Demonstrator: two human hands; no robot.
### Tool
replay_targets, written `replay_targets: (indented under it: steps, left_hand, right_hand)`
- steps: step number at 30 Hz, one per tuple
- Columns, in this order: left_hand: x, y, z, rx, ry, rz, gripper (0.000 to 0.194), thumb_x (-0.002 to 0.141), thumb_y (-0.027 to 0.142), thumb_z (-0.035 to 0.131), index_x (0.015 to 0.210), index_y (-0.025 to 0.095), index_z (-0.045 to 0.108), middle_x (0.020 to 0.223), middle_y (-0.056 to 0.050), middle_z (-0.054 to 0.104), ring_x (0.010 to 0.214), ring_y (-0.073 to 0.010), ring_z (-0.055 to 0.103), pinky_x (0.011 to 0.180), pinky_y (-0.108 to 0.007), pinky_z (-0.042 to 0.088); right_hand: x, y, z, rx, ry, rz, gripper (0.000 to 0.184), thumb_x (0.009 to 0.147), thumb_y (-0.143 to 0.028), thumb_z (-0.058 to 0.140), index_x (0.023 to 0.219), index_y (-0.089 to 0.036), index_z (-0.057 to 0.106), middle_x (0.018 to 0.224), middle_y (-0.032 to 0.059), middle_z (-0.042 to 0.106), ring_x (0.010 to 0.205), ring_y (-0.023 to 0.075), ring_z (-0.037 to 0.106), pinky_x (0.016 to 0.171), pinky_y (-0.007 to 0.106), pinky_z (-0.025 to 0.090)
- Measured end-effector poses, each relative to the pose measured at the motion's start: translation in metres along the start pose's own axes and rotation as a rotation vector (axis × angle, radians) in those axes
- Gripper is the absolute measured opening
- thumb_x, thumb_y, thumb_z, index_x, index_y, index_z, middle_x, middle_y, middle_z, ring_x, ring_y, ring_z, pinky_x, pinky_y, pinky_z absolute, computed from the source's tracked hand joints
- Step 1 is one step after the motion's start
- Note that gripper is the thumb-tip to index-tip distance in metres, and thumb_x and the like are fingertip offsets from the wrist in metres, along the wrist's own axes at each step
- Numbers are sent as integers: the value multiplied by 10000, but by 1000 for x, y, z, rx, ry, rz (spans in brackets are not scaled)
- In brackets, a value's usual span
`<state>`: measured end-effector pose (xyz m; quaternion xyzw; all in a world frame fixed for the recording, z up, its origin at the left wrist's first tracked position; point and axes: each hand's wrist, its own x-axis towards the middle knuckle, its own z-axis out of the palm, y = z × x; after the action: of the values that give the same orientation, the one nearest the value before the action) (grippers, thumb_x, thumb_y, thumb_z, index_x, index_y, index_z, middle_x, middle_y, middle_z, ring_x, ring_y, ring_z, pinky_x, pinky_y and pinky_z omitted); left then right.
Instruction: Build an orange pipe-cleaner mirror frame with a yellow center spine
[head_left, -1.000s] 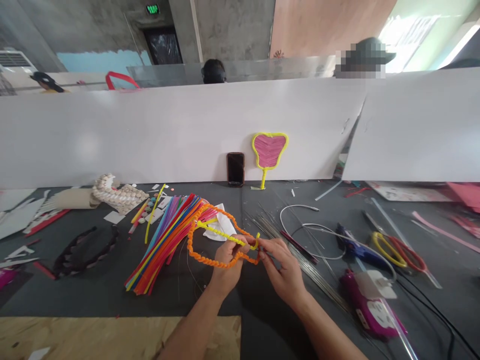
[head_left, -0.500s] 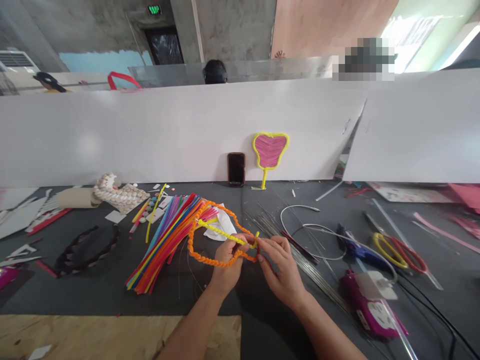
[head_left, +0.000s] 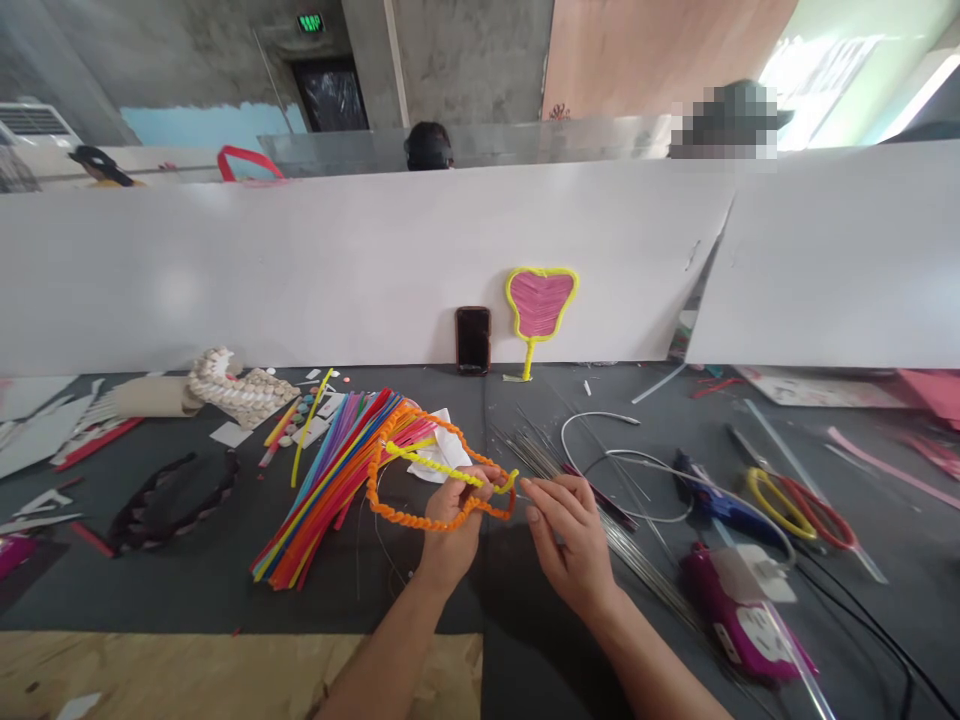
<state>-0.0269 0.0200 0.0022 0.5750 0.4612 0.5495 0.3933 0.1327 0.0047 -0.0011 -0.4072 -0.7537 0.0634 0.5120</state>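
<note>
Orange loop [head_left: 420,522] and yellow strip [head_left: 436,465] pinched in closed left hand [head_left: 454,525], above bench [head_left: 517,610], short of far edge. Right hand [head_left: 571,535] half-curled just beside, thumb and forefinger slightly parted, empty.

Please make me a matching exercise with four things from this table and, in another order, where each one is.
1. twisted fuzzy orange loop
2. dark rectangular phone
3. dark braided band
4. metal scissors with yellow and orange handles

A. upright by the white panel
B. beside the blue glue gun
C. in the left hand
D. left of the multicoloured fuzzy stems

Pairs: 1-C, 2-A, 3-D, 4-B
</note>
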Motion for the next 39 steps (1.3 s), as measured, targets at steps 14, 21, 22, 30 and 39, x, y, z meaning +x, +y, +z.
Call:
replay_targets:
  steps: [14,21,22,30,39]
  left_hand:
    - [-1,4,-1,130,-58,21,132,831,245,541,883,201,653,993,-68,708,932,-198,651,820,-319,519]
    - [-1,5,-1,113,-51,7,123,820,241,548,862,195,654,996,-67,709,924,-196,651,810,-315,520]
    - [-2,5,-1,109,-58,1,125,821,237,544,862,196,655,997,-65,709,909,-192,654,800,-309,522]
    - [-2,13,3,135,-89,-2,158,816,238,528,844,200,679,908,-60,727,831,-191,671,717,-294,542]
    - [0,11,0,122,-113,4,149,822,268,528,837,195,657,899,-59,713,824,-186,657,718,-293,527]
  right_hand:
    - [-2,4,3,44,-123,106,332,876,-184,507,1176,-291,602,1111,78,581,1010,235,501,842,452,449]
    - [0,3,1,22,-191,98,278,872,-201,510,1123,-273,607,1166,83,544,1057,246,480,869,454,439]
    - [1,2,1,21,-202,100,252,871,-205,512,1097,-261,609,1164,85,542,1062,247,476,883,458,433]
    - [2,-2,1,20,-222,121,92,873,-235,510,899,-223,598,1168,95,526,1105,262,457,913,482,421]
    - [1,2,1,249,-290,234,143,894,-248,479,964,-226,602,1217,98,525,1185,248,448,980,460,389]
